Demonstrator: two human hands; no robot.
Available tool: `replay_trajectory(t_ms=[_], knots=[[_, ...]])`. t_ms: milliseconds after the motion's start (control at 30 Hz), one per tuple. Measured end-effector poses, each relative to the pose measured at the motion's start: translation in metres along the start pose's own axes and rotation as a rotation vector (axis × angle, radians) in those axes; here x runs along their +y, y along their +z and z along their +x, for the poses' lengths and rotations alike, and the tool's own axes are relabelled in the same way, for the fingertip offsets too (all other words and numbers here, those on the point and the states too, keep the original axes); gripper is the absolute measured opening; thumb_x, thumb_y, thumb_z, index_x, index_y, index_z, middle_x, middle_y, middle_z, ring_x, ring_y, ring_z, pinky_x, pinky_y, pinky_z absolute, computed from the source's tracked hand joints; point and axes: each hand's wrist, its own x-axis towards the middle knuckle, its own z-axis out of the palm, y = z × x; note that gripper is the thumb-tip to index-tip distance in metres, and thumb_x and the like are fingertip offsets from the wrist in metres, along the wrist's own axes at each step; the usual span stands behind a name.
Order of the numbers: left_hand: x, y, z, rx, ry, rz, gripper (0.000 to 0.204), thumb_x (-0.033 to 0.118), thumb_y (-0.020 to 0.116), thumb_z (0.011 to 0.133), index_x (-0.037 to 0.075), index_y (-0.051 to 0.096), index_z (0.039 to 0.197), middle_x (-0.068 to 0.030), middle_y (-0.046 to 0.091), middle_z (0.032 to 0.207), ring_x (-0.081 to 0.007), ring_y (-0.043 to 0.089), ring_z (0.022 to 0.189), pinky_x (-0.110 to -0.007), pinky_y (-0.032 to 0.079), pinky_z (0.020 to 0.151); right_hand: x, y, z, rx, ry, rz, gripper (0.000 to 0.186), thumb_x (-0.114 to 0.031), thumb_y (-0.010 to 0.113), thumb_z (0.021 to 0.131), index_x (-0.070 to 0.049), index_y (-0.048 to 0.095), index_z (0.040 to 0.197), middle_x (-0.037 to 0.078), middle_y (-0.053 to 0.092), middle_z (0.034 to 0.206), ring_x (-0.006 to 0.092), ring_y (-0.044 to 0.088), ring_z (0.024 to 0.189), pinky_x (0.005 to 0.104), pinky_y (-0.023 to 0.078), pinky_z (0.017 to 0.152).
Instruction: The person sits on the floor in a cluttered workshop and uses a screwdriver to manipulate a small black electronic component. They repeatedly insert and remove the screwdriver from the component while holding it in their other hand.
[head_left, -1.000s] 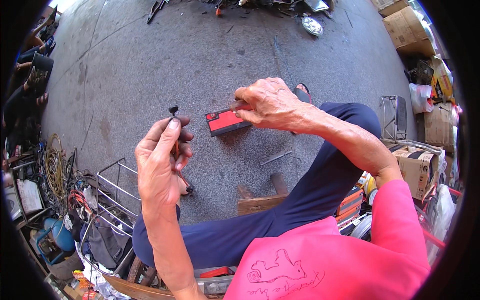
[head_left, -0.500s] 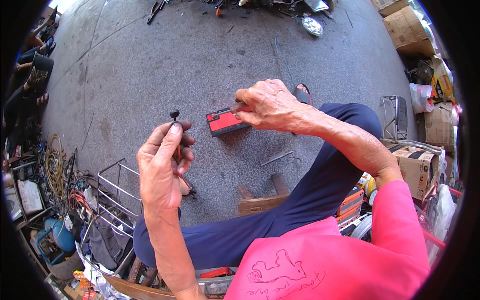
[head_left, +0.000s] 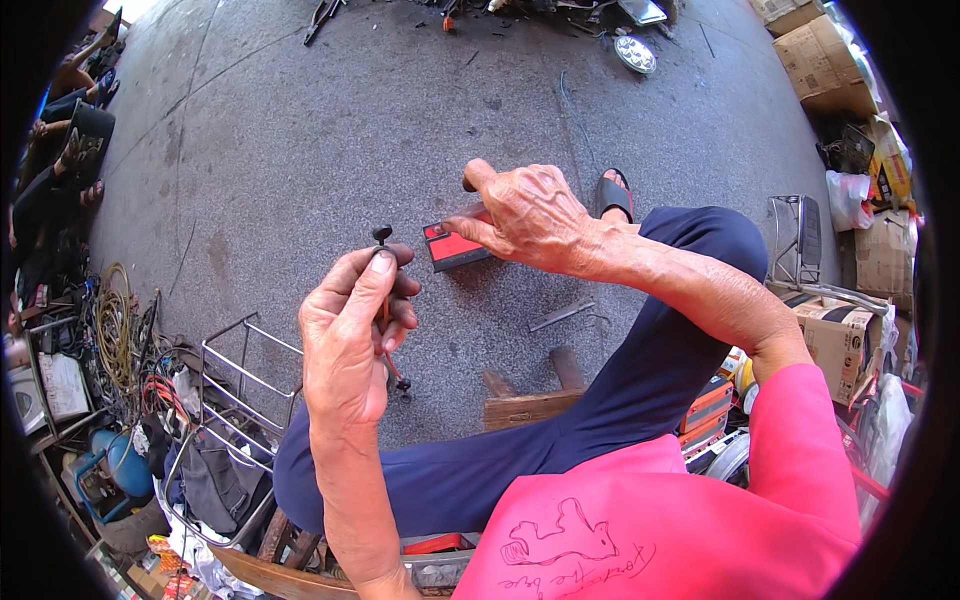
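Note:
My left hand (head_left: 352, 315) is closed on a thin orange-red cord (head_left: 388, 357). A small round black piece (head_left: 382, 233) sticks up above its thumb, and a dark end shows below the fingers. To the right, my right hand (head_left: 535, 215) reaches over a red-topped black box (head_left: 455, 252) on the ground, which looks like a battery. Its thumb stretches to the box's left top corner. The index finger is bent above it, a dark bit under the tip. The other fingers and whatever they grip are hidden.
A flat metal piece (head_left: 562, 315) lies on the ground by a wooden stool (head_left: 530, 408). Wire racking (head_left: 240, 380) and coiled cables (head_left: 115, 320) stand left. Cardboard boxes (head_left: 820, 55) line the right side. A round lamp (head_left: 635, 55) lies at the far side, and people sit at far left.
My left hand has shifted slightly right with the cord. Over the box, my right hand has turned: its index finger has lifted away from the thumb, and the thumb has moved left toward the box's corner.

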Motion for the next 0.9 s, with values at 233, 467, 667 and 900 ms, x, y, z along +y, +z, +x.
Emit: replay_trajectory(t_ms=[233, 467, 667, 900], knots=[[-0.001, 0.004, -0.002, -0.01, -0.004, 0.004, 0.02, 0.016, 0.055, 0.088, -0.002, 0.059, 0.096, -0.0075, 0.059, 0.075, -0.0083, 0.052, 0.052, -0.017, 0.033, 0.041, 0.002, -0.001, 0.013, -0.008, -0.2, -0.03, 0.024, -0.022, 0.061, 0.076, -0.001, 0.05, 0.078, 0.017, 0.057, 0.059, 0.0366, 0.059, 0.061, 0.0446, 0.045, 0.053], [0.001, 0.001, 0.001, -0.012, 0.028, -0.034, 0.018, 0.016, 0.057, 0.087, 0.0, 0.062, 0.093, -0.0068, 0.061, 0.073, -0.0071, 0.054, 0.054, -0.016, 0.034, 0.043, -0.002, -0.001, 0.028, 0.052, -0.325, -0.001, 0.024, -0.022, 0.061, 0.075, -0.002, 0.05, 0.077, 0.016, 0.057, 0.062, 0.0364, 0.059, 0.062, 0.0435, 0.046, 0.055], [0.006, -0.004, 0.002, -0.004, 0.079, -0.032, 0.02, 0.016, 0.055, 0.089, -0.001, 0.06, 0.097, -0.0065, 0.06, 0.075, -0.0077, 0.053, 0.054, -0.017, 0.034, 0.041, -0.008, 0.002, 0.022, 0.055, -0.138, -0.003, 0.034, -0.032, 0.061, 0.081, 0.0, 0.049, 0.076, 0.019, 0.056, 0.057, 0.0381, 0.058, 0.059, 0.0456, 0.045, 0.053], [0.002, -0.003, 0.002, -0.01, 0.059, -0.029, 0.02, 0.016, 0.055, 0.088, -0.002, 0.06, 0.097, -0.0067, 0.06, 0.075, -0.0081, 0.053, 0.055, -0.017, 0.034, 0.041, -0.009, -0.002, 0.028, 0.005, -0.445, -0.11, 0.015, -0.006, 0.055, 0.076, -0.001, 0.049, 0.088, 0.018, 0.051, 0.088, 0.0336, 0.06, 0.081, 0.0391, 0.048, 0.063]])
